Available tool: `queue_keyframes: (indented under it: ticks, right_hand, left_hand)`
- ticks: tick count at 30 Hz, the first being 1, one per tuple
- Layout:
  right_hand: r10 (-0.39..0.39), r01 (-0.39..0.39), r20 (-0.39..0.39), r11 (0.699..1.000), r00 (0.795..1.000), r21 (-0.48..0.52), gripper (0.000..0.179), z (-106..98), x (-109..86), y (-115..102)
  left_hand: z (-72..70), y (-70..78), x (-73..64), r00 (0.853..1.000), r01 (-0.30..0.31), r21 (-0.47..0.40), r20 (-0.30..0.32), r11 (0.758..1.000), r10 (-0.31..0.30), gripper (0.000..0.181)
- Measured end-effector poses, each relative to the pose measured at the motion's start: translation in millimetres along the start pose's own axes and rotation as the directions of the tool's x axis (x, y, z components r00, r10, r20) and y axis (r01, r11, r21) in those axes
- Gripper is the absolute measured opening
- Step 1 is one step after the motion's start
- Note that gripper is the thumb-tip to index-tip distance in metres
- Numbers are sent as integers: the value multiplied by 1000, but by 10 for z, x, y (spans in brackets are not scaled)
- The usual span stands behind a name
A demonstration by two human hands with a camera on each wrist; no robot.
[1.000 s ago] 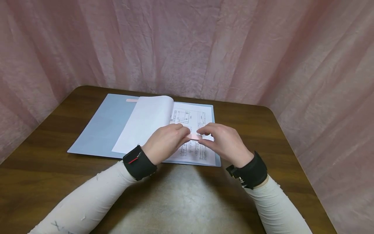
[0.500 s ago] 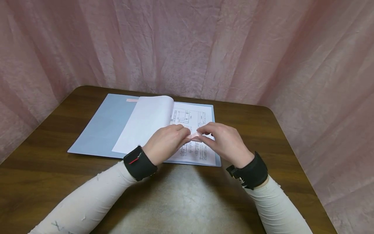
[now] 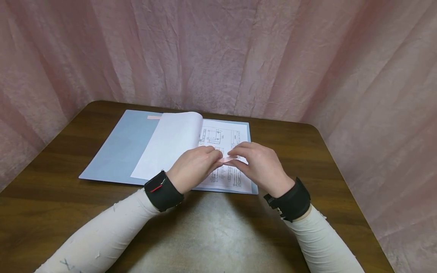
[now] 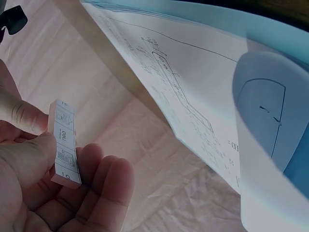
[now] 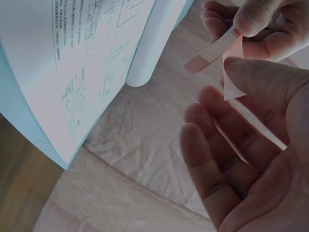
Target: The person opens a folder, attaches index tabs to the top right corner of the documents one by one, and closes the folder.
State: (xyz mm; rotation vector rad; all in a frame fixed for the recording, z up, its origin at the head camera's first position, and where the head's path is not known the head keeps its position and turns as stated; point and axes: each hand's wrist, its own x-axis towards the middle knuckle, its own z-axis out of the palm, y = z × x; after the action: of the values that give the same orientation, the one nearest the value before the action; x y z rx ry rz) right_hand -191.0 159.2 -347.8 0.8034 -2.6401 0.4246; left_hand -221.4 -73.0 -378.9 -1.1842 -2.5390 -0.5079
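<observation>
Between my two hands is a small pad of pink sticky notes (image 4: 65, 142), narrow and long, with print on its backing. My left hand (image 3: 196, 166) pinches one end of it between thumb and fingers. A pink note (image 5: 233, 88) stands bent up from the pad in the right wrist view, and my right hand (image 3: 263, 167) pinches it by thumb and finger. Both hands are over a printed sheet with technical drawings (image 3: 239, 133). A turned-back white page (image 3: 167, 138) curls to the left of that sheet, inside a light blue folder (image 3: 114, 151).
A single pink sticky note (image 3: 153, 117) lies on the folder's left cover near its top edge. The folder rests on a dark wooden table (image 3: 286, 140). Pink curtains (image 3: 218, 57) hang behind and beside the table.
The pink strip between the hands was flat, then bent up, and now curves toward my right fingers. My right hand has shifted very slightly left; the left stays in place.
</observation>
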Motion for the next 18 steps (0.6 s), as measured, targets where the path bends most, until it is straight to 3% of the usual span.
queue_keyframes:
  ticks: [9, 18]
  right_hand:
    - [-88, 89, -54, 996, 995, 16, 12, 56, 0, 21]
    - [-99, 99, -57, 995, 993, -8, 13, 47, 7, 18]
  left_hand:
    - [4, 9, -6, 1000, -12, -5, 4, 1000, 12, 19]
    - [18, 6, -11, 999, -40, -24, -34, 999, 39, 19]
